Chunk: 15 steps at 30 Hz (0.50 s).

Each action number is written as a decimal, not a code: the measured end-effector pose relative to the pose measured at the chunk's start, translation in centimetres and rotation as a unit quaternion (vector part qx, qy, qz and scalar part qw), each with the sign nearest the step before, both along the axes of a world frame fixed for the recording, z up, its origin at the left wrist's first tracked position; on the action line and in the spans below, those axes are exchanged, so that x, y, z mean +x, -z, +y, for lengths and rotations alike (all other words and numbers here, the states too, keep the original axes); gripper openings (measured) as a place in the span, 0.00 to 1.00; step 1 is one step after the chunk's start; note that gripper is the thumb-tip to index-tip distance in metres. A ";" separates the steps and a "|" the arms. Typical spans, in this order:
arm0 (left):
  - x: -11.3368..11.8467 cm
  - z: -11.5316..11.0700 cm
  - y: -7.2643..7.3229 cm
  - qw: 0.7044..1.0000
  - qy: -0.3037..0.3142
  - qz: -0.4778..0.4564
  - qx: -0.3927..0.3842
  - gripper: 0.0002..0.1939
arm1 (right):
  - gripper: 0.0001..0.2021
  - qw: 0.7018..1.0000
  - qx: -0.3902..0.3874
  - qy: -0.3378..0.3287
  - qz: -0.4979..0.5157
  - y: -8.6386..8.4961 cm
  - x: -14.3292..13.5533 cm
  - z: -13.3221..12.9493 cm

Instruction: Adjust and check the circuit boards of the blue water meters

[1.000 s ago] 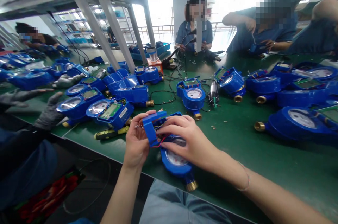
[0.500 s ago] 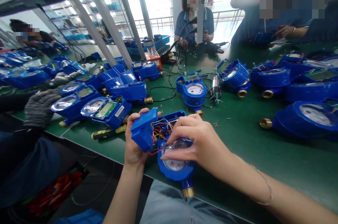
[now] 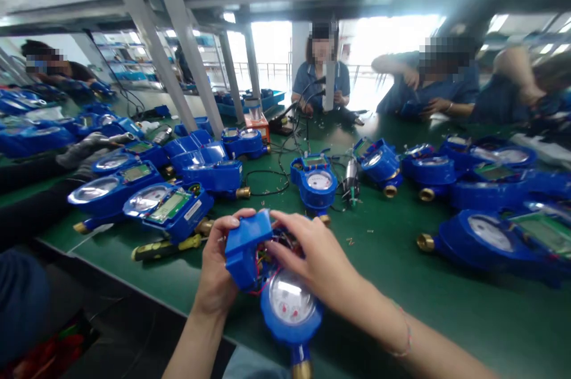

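A blue water meter (image 3: 292,301) with a round clear dial lies at the table's near edge, its brass end toward me. My left hand (image 3: 216,269) is wrapped round a blue cover (image 3: 250,236), tilted up at the left of the meter's wire compartment. Coloured wires (image 3: 264,255) run between cover and compartment. My right hand (image 3: 312,248) reaches over the compartment from the right, thumb and fingers bent in among the wires. What its fingertips hold, if anything, is hidden.
Several blue meters stand left, ahead and right (image 3: 486,236) on the green table (image 3: 383,307). A yellow-black screwdriver (image 3: 167,247) lies left, a corded electric driver (image 3: 351,179) ahead. Gloved hands (image 3: 80,150) are at the left. Other people sit opposite, behind grey posts.
My right hand has moved from above the dial into the wire compartment, its fingers closer to the cover. The view has tilted upward, and the gloved hands at the left have shifted.
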State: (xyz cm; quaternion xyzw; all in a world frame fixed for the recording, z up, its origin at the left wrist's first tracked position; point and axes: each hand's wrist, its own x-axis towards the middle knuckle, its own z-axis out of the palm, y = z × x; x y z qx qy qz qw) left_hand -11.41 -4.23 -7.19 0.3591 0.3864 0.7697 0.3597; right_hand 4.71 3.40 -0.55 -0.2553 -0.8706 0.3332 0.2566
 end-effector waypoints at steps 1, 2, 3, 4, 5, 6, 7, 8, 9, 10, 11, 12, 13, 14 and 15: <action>0.2 0.0 -0.2 1.000 0.007 -0.005 -0.009 0.27 | 0.14 1.000 0.005 -0.008 -0.012 -0.1 -0.2 -0.1; 0.4 0.1 -0.5 1.000 0.010 -0.012 -0.016 0.27 | 0.10 1.000 0.006 -0.011 -0.023 -0.1 -0.5 -0.1; 0.5 0.3 -0.6 0.999 0.012 -0.020 -0.024 0.26 | 0.07 1.000 0.006 -0.009 -0.029 -0.1 -0.7 0.0; 0.7 0.5 -0.8 0.999 0.014 -0.033 -0.034 0.26 | 0.04 1.000 0.005 0.001 -0.029 0.0 -0.9 0.1; 0.8 0.6 -0.9 0.998 0.021 -0.043 -0.042 0.26 | 0.03 1.000 0.002 0.012 -0.028 0.1 -1.1 0.2; 0.8 0.7 -1.1 0.997 0.029 -0.050 -0.048 0.26 | 0.03 1.000 -0.002 0.021 -0.021 0.2 -1.3 0.3; 0.9 0.8 -1.2 0.996 0.037 -0.054 -0.053 0.25 | 0.03 0.999 -0.008 0.030 -0.016 0.3 -1.4 0.3; 0.9 0.8 -1.4 0.996 0.041 -0.055 -0.057 0.26 | 0.03 0.999 -0.013 0.037 -0.012 0.3 -1.4 0.3; 1.0 0.7 -1.6 0.996 0.039 -0.055 -0.060 0.26 | 0.04 0.999 -0.015 0.045 -0.010 0.3 -1.4 0.3; 1.1 0.7 -1.8 0.996 0.030 -0.057 -0.063 0.27 | 0.05 0.998 -0.012 0.053 -0.011 0.3 -1.3 0.2; 1.2 0.6 -2.0 0.996 0.016 -0.060 -0.068 0.28 | 0.06 0.998 -0.005 0.063 -0.014 0.2 -1.2 0.1; 1.3 0.5 -2.1 0.995 0.003 -0.062 -0.072 0.29 | 0.07 0.998 0.003 0.068 -0.017 0.0 -1.0 0.1; 1.5 0.5 -2.3 0.995 -0.007 -0.061 -0.075 0.29 | 0.08 0.997 0.010 0.070 -0.020 -0.2 -0.8 0.1; 1.6 0.5 -2.3 0.995 -0.013 -0.059 -0.076 0.30 | 0.08 0.997 0.012 0.070 -0.022 -0.4 -0.6 0.1; 1.6 0.5 -2.4 0.996 -0.013 -0.056 -0.075 0.30 | 0.09 0.997 0.010 0.067 -0.022 -0.6 -0.4 0.2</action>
